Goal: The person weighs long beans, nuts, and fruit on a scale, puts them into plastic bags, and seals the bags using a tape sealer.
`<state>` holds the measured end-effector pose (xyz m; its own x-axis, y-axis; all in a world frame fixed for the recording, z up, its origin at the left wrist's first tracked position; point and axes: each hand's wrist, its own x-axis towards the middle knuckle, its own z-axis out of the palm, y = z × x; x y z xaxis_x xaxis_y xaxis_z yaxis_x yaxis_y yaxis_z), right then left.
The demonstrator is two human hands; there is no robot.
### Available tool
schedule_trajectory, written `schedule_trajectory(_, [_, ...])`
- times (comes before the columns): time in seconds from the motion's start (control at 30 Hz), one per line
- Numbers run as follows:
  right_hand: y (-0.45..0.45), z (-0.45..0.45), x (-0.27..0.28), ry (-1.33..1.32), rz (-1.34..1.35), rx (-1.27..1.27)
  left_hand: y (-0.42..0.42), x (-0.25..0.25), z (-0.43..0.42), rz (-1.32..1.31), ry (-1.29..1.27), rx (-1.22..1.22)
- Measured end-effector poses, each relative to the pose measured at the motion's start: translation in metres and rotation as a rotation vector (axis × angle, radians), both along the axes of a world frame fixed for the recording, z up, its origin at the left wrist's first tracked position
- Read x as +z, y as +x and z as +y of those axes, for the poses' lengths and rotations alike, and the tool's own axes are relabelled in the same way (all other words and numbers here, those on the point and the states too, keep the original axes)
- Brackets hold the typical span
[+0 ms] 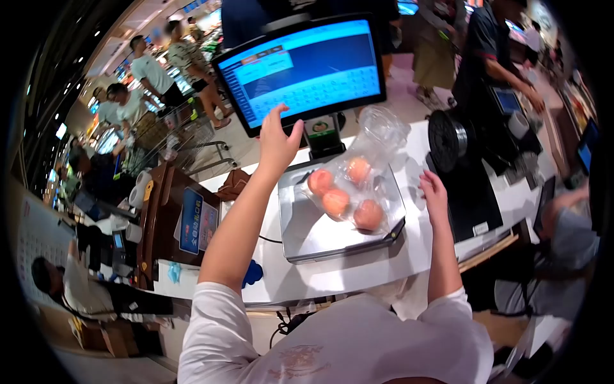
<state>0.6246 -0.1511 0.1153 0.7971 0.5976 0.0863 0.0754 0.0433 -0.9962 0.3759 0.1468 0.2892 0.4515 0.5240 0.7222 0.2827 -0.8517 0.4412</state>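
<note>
Scale (pixel 306 233) bears bagged fruit (pixel 338 202), likely why left hand (pixel 277 146), spread before screen (pixel 313 80), and right hand (pixel 435 196), loosely spread, are empty.

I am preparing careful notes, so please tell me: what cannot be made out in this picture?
In the head view:
Text on the screen: too small, blurred.
Whether the left hand touches it: depth unclear.
Metal plate under the bagged fruit: covered by it.
Person at far right: cut off by dark lens edge.
</note>
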Motion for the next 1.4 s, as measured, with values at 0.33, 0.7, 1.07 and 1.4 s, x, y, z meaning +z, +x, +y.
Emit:
schedule_trajectory(0.33, [-0.024,-0.031,0.000,-0.049,-0.219,-0.207,0.058,-0.053,-0.057,0.419,-0.526,-0.229])
schedule_trajectory(0.7, [-0.097,-0.109,-0.082,-0.175,-0.098,-0.239,0.106,-0.051,-0.074,0.569,-0.656,-0.424])
schedule_trajectory(1.07, [-0.114,-0.062,-0.078,-0.114,-0.505,-0.215,0.109,-0.092,-0.086,-0.050,-1.004,-0.416])
schedule_trajectory(1.4, [-0.115,-0.054,-0.084,-0.140,-0.516,-0.200,0.046,-0.047,-0.105,-0.611,-1.252,-0.450])
